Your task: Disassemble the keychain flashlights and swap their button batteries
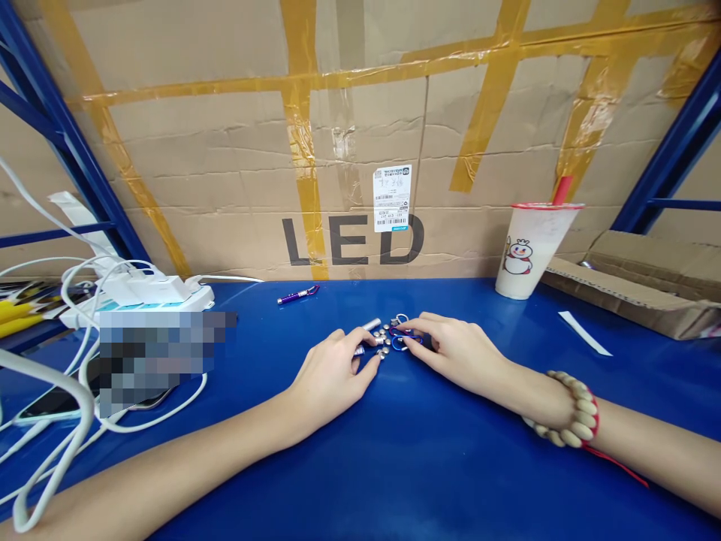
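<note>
Several small silver button cells (386, 342) lie in a loose group on the blue table (394, 466). My left hand (338, 364) is at their left, thumb and forefinger apart, with its fingertips by the cells and a small dark cylinder partly hidden under the fingers. A silver tube (372, 324) lies just beyond that hand. On the right, my right hand (451, 342) rests its fingertips on small carabiner clips, one blue (399, 344) and one dark red or purple. Whether it grips them cannot be made out.
A purple metal penlight with a clip (297, 295) lies farther back. A drink cup (535, 248), a paper strip (584, 333) and an open cardboard box (636, 289) are at right. A power strip (140, 289) with white cables and phones occupies the left. Large cardboard (236, 180) stands behind.
</note>
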Demonstrator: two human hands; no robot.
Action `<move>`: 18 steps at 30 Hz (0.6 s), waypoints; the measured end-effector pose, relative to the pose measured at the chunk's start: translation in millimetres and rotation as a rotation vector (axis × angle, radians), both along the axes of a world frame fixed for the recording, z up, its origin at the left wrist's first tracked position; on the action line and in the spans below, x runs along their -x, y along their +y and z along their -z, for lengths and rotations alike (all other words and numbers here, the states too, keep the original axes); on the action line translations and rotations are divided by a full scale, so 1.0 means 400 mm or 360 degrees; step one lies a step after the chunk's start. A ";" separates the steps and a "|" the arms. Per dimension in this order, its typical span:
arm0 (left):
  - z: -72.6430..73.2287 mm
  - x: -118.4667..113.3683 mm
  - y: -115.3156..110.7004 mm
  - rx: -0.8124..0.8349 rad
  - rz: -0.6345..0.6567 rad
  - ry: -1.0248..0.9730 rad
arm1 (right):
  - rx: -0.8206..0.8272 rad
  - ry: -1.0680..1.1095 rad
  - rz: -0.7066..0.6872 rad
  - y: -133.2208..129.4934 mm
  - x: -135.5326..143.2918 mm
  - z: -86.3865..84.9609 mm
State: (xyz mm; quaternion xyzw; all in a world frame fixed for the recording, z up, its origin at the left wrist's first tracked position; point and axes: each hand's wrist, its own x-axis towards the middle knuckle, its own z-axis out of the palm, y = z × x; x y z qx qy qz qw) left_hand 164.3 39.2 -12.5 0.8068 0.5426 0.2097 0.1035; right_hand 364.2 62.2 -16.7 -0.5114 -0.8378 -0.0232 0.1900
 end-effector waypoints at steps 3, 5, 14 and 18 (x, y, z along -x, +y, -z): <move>0.004 0.003 0.002 -0.0009 0.0098 -0.0049 | 0.0008 0.0045 -0.0024 0.002 -0.003 0.005; 0.009 0.008 0.004 -0.0053 0.0153 -0.0032 | -0.0008 0.0091 -0.0054 0.002 -0.003 0.008; 0.033 0.023 0.015 -0.0207 0.0312 0.0155 | -0.0009 0.0192 -0.0111 0.000 -0.006 0.014; 0.023 0.025 0.020 -0.0180 0.0317 0.0154 | -0.0009 0.0192 -0.0127 0.001 -0.007 0.015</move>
